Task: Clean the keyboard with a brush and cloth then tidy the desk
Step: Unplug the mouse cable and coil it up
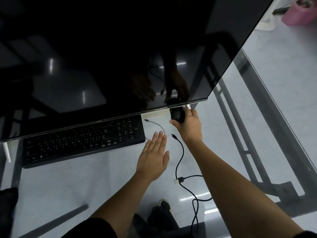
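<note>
A black keyboard point(82, 141) lies on the glass desk point(85, 182), its far edge tucked under the dark monitor point(111, 54). My right hand point(188, 124) grips a small black mouse point(177, 115) at the monitor's lower right corner. My left hand point(154, 157) rests flat on the glass, palm down and fingers together, just right of the keyboard. A thin black cable point(156, 125) runs under its fingertips. A thicker black USB cable point(180, 157) lies loose between my two arms. No brush or cloth is in view.
The monitor overhangs most of the desk's back half. Through the glass I see the desk's metal frame point(248, 152) and tiled floor. A pink object point(298, 12) stands on the floor at far right. A dark object point(8, 200) sits at the left edge.
</note>
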